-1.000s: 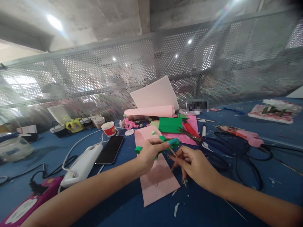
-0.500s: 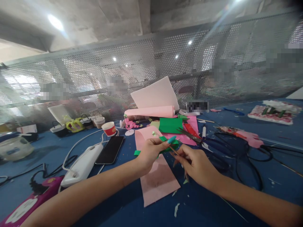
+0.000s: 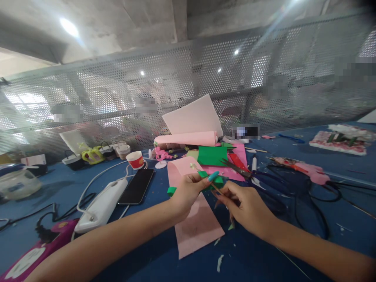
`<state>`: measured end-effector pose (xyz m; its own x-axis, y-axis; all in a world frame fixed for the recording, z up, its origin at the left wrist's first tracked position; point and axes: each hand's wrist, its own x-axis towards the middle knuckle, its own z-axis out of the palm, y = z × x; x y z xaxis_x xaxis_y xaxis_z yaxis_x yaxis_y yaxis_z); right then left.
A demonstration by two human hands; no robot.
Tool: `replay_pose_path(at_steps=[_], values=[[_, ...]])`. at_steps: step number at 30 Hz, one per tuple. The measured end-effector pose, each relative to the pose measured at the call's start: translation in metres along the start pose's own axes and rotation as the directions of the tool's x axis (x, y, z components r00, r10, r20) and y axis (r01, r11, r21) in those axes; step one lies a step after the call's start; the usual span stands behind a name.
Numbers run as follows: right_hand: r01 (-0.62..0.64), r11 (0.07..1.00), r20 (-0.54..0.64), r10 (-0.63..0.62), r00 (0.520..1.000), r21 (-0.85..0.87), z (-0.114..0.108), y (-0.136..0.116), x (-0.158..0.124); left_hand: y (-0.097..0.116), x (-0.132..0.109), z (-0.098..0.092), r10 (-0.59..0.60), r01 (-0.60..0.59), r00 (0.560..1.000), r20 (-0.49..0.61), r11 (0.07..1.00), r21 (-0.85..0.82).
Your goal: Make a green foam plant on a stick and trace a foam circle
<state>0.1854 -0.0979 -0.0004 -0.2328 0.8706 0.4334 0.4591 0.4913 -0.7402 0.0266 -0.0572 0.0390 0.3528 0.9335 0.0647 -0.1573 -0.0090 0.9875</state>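
Above a pink sheet (image 3: 196,235), my left hand (image 3: 186,194) is closed, its thumb pressing a green strip (image 3: 217,181) against a thin brown stick (image 3: 216,189). A tail of the strip pokes out left of that hand. At the stick's lower right part, my right hand (image 3: 246,203) pinches it between thumb and fingers. A small pale green bow-like piece (image 3: 193,166) shows just beyond the left fingers; whether it joins the stick is unclear. Scissors (image 3: 237,168) lie open beyond the right hand, near a flat green piece (image 3: 212,155).
A black phone (image 3: 137,187), a white power strip (image 3: 104,203) and a red paper cup (image 3: 135,159) stand to the left. On the right lies a pink glue gun (image 3: 305,170) with black cable. A pink roll (image 3: 186,139) lies at the back, before a perforated metal screen (image 3: 117,94).
The green strip has shifted slightly at the left thumb, and its left tail looks more curled. Both hands stay at nearly the same place, still on the stick and strip.
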Motion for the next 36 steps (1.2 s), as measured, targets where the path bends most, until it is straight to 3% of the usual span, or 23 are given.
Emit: replay_pose_path(at_steps=[11, 23, 30, 36], values=[[0.016, 1.0, -0.011, -0.016, 1.0, 0.007, -0.0009, 0.0007, 0.0007, -0.0002, 0.0015, -0.0008, 0.006, -0.005, 0.999, 0.037, 0.999, -0.037], [0.029, 1.0, -0.034, -0.03, 0.999, -0.009, -0.0011, 0.0014, 0.0006, 0.0041, -0.0009, 0.0035, 0.048, -0.051, 0.998, 0.028, 0.991, 0.122], [0.059, 0.995, -0.048, -0.063, 0.997, -0.079, -0.0013, 0.002, 0.0013, 0.0066, -0.004, 0.0053, 0.113, -0.116, 0.993, 0.025, 0.973, 0.202], [0.14, 0.961, -0.087, -0.165, 0.982, -0.24, 0.0011, 0.0047, -0.0005, 0.0032, -0.0056, 0.0068, 0.117, -0.12, 0.993, 0.026, 0.984, 0.133]])
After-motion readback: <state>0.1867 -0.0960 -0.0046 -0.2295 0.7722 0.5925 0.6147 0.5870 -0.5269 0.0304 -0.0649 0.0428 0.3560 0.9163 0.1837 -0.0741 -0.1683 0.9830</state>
